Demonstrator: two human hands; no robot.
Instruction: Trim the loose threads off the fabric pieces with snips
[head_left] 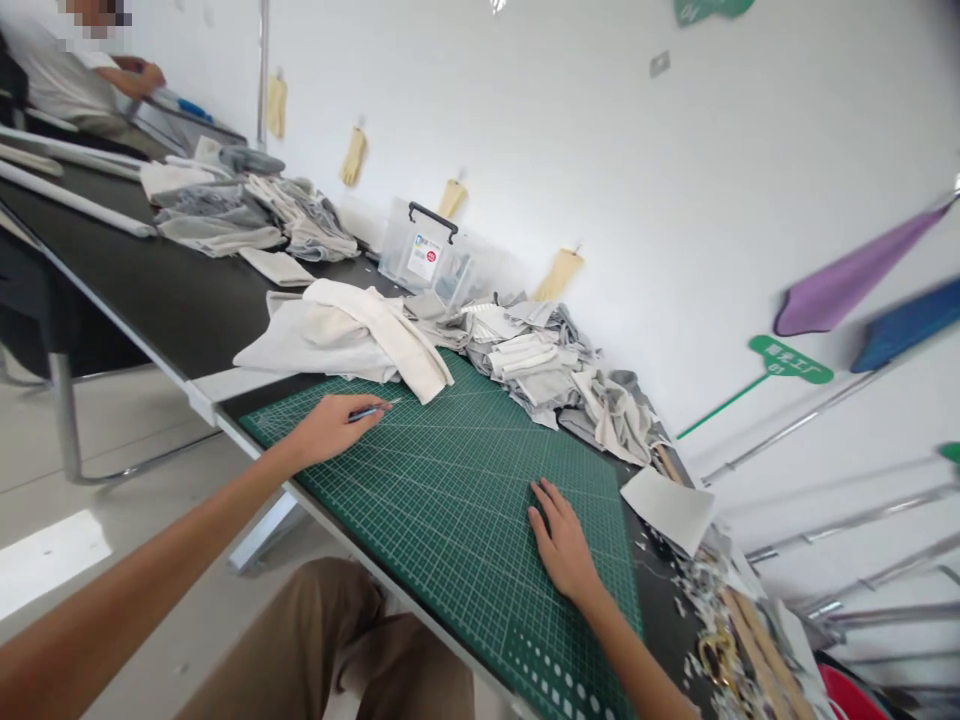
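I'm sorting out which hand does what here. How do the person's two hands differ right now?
The left hand holds a thin pen-like tool, its tip aimed at the cream cloth; the right hand holds nothing. The left hand is curled around the tool near the mat's far-left corner; the right hand lies flat, fingers spread, nearer its middle. Both rest on the green cutting mat.

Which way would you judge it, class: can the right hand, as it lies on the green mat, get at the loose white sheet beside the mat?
Probably yes. The right hand lies flat and empty on the cutting mat, and the white sheet lies just past the mat's edge with nothing between.
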